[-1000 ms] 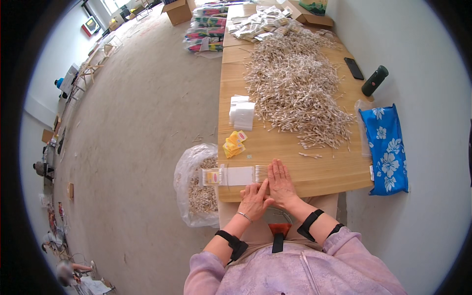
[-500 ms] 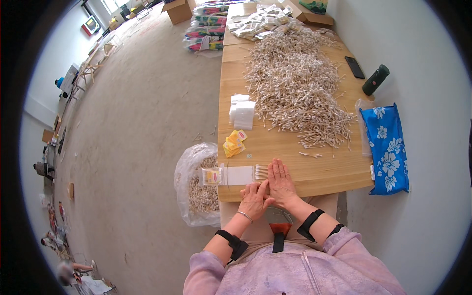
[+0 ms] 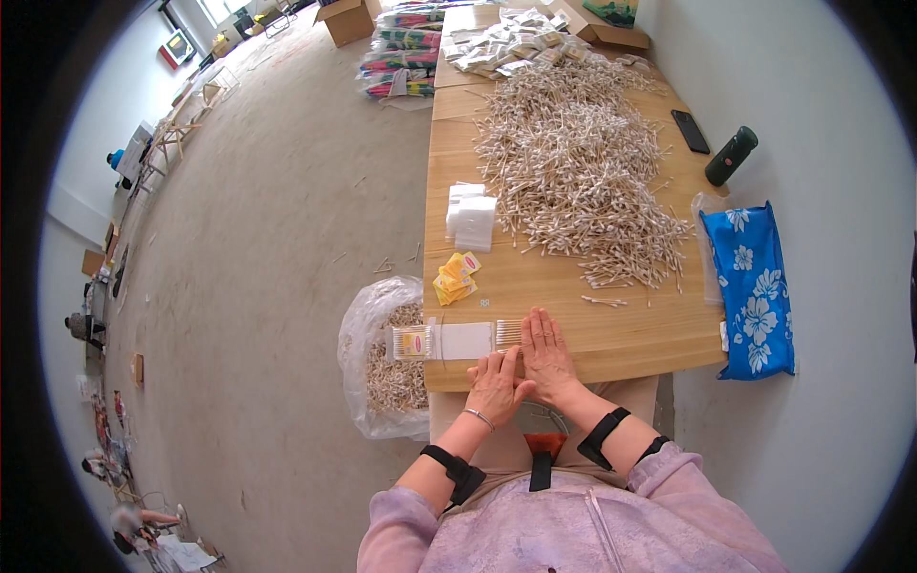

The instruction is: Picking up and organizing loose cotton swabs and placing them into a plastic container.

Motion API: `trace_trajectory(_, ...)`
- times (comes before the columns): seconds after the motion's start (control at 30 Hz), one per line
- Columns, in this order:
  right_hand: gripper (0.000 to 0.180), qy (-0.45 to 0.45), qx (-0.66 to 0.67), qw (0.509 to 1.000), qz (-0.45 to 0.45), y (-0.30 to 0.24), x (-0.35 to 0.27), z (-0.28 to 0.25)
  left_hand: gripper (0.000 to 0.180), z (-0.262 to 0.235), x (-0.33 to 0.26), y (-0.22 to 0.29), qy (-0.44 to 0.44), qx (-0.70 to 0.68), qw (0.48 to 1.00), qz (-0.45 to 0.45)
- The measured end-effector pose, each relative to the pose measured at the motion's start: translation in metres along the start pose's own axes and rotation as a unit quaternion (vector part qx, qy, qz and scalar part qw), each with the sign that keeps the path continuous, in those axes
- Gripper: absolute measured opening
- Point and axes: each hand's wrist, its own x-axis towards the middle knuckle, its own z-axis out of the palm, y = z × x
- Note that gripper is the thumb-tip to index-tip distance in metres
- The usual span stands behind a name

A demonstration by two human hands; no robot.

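Near the table's front edge my right hand (image 3: 545,359) lies flat, fingers stretched out, over one end of a neat row of cotton swabs (image 3: 508,331). The swabs' white tips stick out to the left of its fingers. Beside it my left hand (image 3: 496,385) rests with slightly bent fingers apart, its fingertips near the row's lower edge and its thumb close to the right hand. Left of the row is a flat white bag or strip (image 3: 466,341). A small clear pack of swabs with a yellow label (image 3: 412,342) juts past the table's left edge.
A big heap of loose cotton swabs (image 3: 583,162) covers the table's middle, with small packs (image 3: 516,43) behind. Yellow cards (image 3: 457,279) and white bags (image 3: 473,222) lie left. At right are a phone (image 3: 690,132), dark bottle (image 3: 732,157) and blue flowered package (image 3: 750,291). A swab-filled plastic bag (image 3: 358,382) stands below.
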Motion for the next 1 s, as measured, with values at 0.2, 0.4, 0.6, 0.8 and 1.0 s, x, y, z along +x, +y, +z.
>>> trace_trajectory(0.2,0.095,0.001,0.008,1.000,0.000,-0.002,0.001,-0.002,0.074,-0.005,0.002,0.003,-0.015,-0.010,1.000,-0.018)
trace_trajectory(0.4,0.086,-0.038,-0.023,0.999,0.017,-0.003,0.001,-0.005,0.074,-0.011,0.009,0.009,-0.040,0.018,0.999,-0.031)
trace_trajectory(0.6,0.089,-0.030,-0.054,0.998,0.004,-0.002,0.001,-0.002,0.076,-0.007,0.009,0.006,-0.027,0.011,0.999,-0.023)
trace_trajectory(0.8,0.089,-0.014,-0.049,0.999,0.002,-0.001,0.001,0.000,0.073,-0.010,0.011,0.009,-0.046,0.011,0.998,-0.042)
trace_trajectory(1.0,0.090,-0.019,-0.041,0.999,0.006,-0.003,0.001,-0.001,0.078,-0.006,0.012,0.005,-0.039,0.008,0.998,-0.045)
